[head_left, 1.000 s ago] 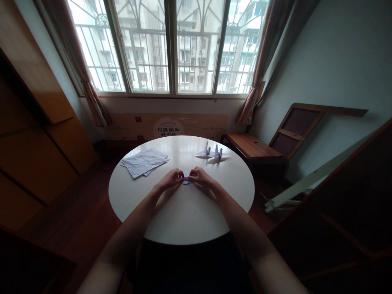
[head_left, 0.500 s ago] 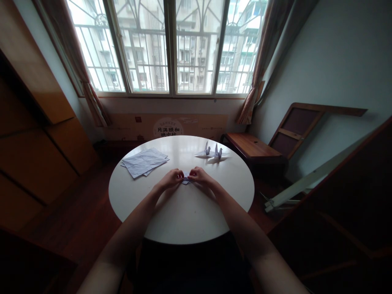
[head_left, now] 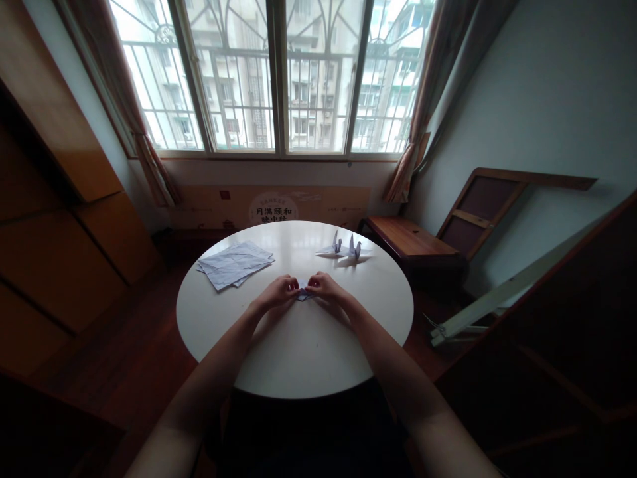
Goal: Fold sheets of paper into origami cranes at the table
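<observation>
A small piece of folded paper [head_left: 303,294] lies near the middle of the round white table [head_left: 298,358]. From its left side my left hand [head_left: 283,289] pinches it with curled fingers. My right hand [head_left: 322,285] grips the opposite side in the same way. Most of the paper is covered by the fingers, so its exact folds cannot be made out. Two folded paper cranes [head_left: 355,248] stand side by side beyond my right hand. On the left of the table is a loose stack of creased paper sheets [head_left: 236,264].
Behind the table runs a printed cardboard panel [head_left: 209,202] below a barred window [head_left: 318,99]. A low wooden bench [head_left: 411,238] stands past the table's right rim, with a wooden frame [head_left: 490,199] leaning by the wall. Wooden cabinets [head_left: 60,265] line the left side.
</observation>
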Tool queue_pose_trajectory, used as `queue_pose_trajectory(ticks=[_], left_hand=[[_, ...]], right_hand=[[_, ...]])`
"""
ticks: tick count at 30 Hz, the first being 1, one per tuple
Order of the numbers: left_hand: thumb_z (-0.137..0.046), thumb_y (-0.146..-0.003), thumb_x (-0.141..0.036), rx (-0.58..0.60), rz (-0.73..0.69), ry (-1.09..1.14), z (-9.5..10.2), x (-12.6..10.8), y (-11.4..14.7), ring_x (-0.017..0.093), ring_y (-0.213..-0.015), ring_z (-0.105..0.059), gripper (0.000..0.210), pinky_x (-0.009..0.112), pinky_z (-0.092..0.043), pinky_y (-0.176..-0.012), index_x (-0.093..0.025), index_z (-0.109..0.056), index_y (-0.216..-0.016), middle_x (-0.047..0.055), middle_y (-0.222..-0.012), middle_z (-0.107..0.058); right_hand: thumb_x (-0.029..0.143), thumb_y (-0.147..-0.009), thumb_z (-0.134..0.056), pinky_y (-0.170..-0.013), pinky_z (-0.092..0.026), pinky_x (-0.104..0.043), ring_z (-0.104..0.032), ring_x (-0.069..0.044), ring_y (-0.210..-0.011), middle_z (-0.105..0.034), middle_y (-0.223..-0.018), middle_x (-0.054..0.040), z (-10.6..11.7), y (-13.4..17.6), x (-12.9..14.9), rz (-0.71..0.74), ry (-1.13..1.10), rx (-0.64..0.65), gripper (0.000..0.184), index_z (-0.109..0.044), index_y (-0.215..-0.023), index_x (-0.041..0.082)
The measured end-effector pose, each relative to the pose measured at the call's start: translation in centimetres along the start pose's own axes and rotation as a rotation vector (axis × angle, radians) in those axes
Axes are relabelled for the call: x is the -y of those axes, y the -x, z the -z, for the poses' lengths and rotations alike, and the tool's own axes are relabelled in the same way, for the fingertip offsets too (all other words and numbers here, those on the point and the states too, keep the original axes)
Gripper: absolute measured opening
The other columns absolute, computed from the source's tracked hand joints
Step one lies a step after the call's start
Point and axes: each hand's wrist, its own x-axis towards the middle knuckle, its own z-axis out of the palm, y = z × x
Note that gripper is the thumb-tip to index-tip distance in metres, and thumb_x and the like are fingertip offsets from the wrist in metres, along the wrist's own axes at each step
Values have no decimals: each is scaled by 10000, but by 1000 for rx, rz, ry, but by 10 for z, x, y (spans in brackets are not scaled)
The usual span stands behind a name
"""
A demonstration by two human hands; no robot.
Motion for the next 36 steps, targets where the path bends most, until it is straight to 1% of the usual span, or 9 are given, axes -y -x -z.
queue_pose_trajectory(ticks=[6,17,25,36], left_hand=[[-595,-842,-387,7,-3,5,0,-1,0,147,-700,-566,241,261,-459,-664,-164,-658,-778,30,-811,-570],[-596,-845,-408,5,3,-7,0,0,0,155,-721,-554,259,278,-460,-700,-165,-659,-782,32,-804,-563],[-589,-844,-404,17,0,-27,-2,2,-2,157,-730,-554,258,272,-458,-694,-167,-653,-765,33,-808,-559],[-589,-846,-394,13,-2,-23,-1,0,0,154,-724,-562,249,263,-459,-683,-168,-661,-771,34,-819,-564]], right_hand=[[291,-832,-649,-673,-404,-234,-509,-118,-690,-562,-800,-40,0,1,3,-10,2,-5,183,-735,-837,129],[288,-823,-667,-672,-406,-229,-495,-109,-684,-557,-805,-35,-1,0,0,2,-12,-5,174,-735,-851,131],[280,-818,-670,-680,-408,-234,-510,-117,-692,-563,-797,-37,-1,0,1,-8,-1,-13,163,-739,-841,133],[293,-820,-666,-667,-403,-231,-506,-116,-690,-562,-803,-38,-2,-1,-2,4,-7,-7,178,-736,-836,130]])
